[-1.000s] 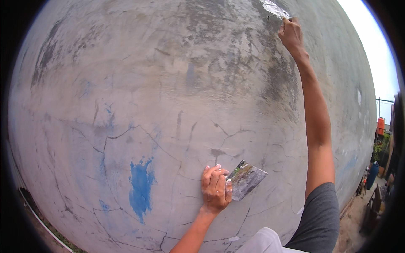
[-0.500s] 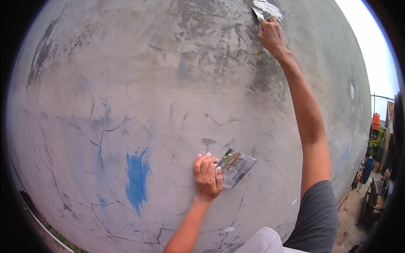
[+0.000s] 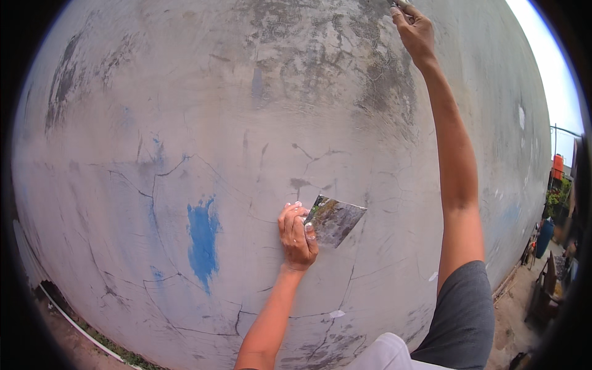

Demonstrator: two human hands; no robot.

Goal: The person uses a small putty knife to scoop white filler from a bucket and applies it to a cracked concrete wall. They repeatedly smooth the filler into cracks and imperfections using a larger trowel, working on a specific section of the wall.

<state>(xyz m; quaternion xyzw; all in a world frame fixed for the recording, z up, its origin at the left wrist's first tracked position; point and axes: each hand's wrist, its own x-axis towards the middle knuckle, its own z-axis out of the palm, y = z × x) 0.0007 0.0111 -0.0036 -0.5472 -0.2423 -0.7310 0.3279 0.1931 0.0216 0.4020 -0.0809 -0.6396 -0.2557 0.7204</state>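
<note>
A cracked grey plaster wall (image 3: pixel 234 148) fills most of the view. Low in front of it, my left hand (image 3: pixel 297 237) is closed round a wide putty knife, whose shiny metal blade (image 3: pixel 339 220) points to the right and mirrors its surroundings. White filler is smeared over the left fingertips. High up, my right arm is stretched towards the top edge of the picture. There my right hand (image 3: pixel 417 38) grips a second putty knife (image 3: pixel 401 4), most of which is cut off by the frame.
A blue paint patch (image 3: pixel 203 240) and several dark cracks mark the wall left of my left hand. A white pipe (image 3: pixel 86 332) runs along the ground at lower left. At far right are a blue barrel (image 3: pixel 545 237), an orange tank (image 3: pixel 558 165) and some clutter.
My right hand has moved up and slightly right, and its knife and the white filler patch have left the view. The left hand with its wide knife has risen a little.
</note>
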